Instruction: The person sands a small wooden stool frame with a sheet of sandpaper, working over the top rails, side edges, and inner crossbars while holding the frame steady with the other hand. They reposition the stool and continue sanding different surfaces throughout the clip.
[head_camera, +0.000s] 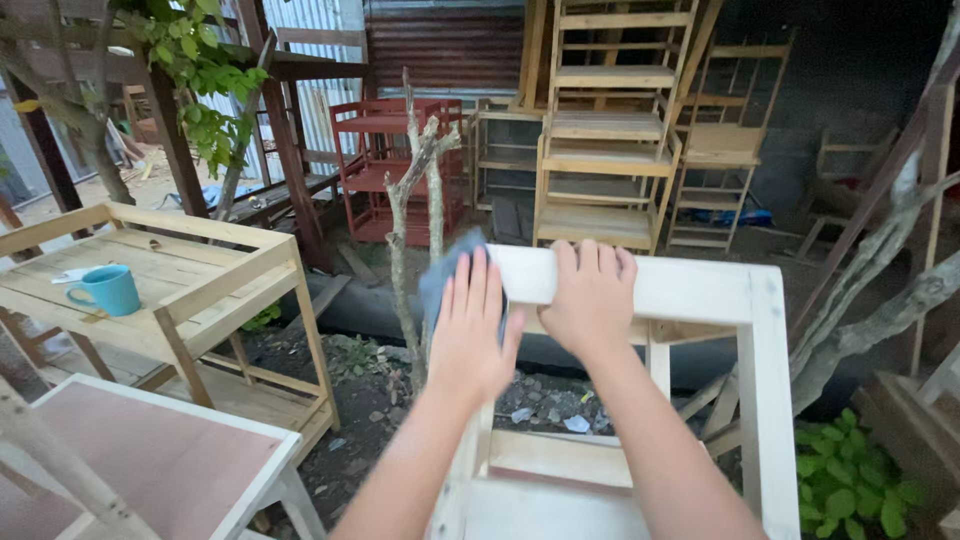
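Left hand (470, 325) spread flat, pressing blue-grey sanding sheet (445, 275) against white frame rail (680, 290); right hand (590, 300) curled over rail, steadying frame for abrasion.

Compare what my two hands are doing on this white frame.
The left hand lies flat, fingers spread, pressing a blue-grey sanding sheet against the white wooden frame; the right hand holds nothing and curls its fingers over the top rail. Both touch the same rail, side by side.
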